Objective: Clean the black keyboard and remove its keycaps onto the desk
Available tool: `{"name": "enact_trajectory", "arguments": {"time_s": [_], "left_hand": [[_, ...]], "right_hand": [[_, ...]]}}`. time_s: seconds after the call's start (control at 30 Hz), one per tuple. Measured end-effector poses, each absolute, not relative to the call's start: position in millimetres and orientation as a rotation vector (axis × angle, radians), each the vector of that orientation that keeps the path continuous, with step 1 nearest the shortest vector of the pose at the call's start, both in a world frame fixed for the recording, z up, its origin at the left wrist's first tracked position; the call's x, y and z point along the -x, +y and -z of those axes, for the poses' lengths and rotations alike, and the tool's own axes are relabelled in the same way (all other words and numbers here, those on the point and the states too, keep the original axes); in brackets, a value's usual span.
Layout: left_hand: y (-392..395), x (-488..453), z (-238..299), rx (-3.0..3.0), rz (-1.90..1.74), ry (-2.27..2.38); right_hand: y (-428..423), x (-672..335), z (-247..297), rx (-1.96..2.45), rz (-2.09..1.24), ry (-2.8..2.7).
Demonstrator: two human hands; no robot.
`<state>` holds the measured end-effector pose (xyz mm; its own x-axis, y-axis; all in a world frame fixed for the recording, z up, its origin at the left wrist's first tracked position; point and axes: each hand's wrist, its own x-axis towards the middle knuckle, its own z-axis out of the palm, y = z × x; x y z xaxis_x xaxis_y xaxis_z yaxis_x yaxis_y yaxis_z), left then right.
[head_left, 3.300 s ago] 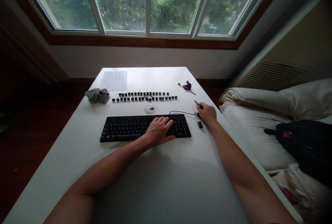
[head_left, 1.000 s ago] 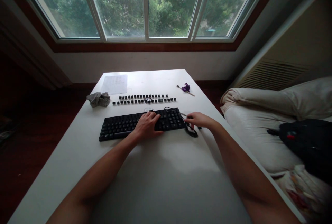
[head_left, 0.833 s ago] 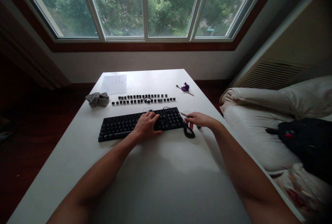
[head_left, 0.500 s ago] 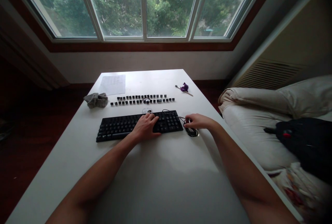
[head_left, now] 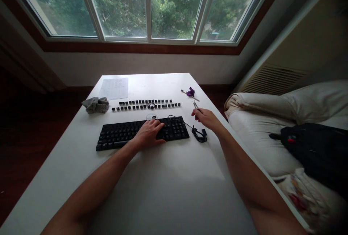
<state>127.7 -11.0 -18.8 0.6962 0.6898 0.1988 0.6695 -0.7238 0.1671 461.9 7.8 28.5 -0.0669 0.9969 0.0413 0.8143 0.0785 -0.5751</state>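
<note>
A black keyboard (head_left: 116,135) lies across the white table. My left hand (head_left: 149,132) rests on it near the number pad, fingers forward and thumb stretched to the right. To the right of the keyboard, my right hand (head_left: 205,117) is raised over the table, closed on thin metal tweezers (head_left: 195,105) whose tips point away from me. Below that hand sits the coiled black cable (head_left: 199,135). Behind the keyboard, loose black keycaps (head_left: 136,107) stand in two rows. A small clear round piece (head_left: 151,116) lies at the keyboard's back edge.
A crumpled grey cloth (head_left: 96,105) and a sheet of paper (head_left: 113,88) lie at the table's left. A brush (head_left: 185,92) and a purple crumpled thing (head_left: 190,91) are at the back right. Beside the table stands a pale sofa (head_left: 252,126) with a dark bag (head_left: 315,151).
My right hand has risen from beside the coiled cable and moved away from me, carrying the tweezers. My left hand stays on the keyboard. The view has shifted slightly.
</note>
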Motion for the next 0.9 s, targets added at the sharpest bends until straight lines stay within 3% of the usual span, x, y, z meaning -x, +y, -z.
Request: {"name": "enact_trajectory", "arguments": {"time_s": [0.4, 0.9], "left_hand": [[-6, -130, 3, -2.816, -0.316, 1.114], [-8, -161, 8, -2.832, -0.365, 1.287]], "right_hand": [[38, -426, -14, 1.289, -1.053, -1.796], [51, -426, 3, 1.202, -0.914, -1.74]]}}
